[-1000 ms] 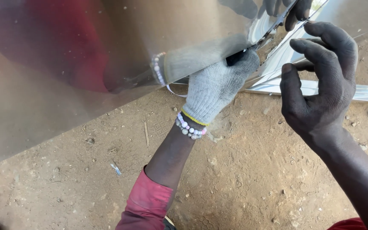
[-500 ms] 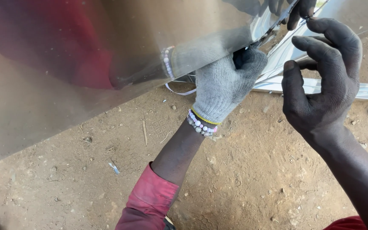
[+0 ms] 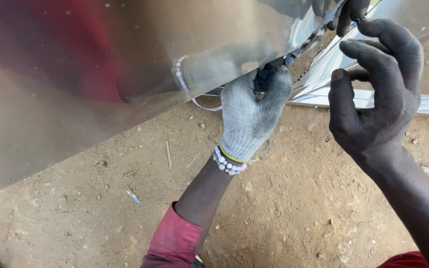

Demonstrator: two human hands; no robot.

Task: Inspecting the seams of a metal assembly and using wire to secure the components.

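Dirt ground (image 3: pixel 284 198); L gloved hand (image 3: pixel 251 116) pinches metal sheet (image 3: pixel 125 59) edge, R hand (image 3: pixel 376 94) probably touching.

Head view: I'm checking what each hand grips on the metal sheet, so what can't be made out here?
- Head view: the left hand, gloved, has its fingers curled at the shiny metal sheet edge; whether they pinch a tool is hidden by the glove.
- The bare right hand has fingertips at the top edge; what they touch is too small.
- The sheet is cut off left and top.
- A pale strip on the dirt runs behind the right hand.
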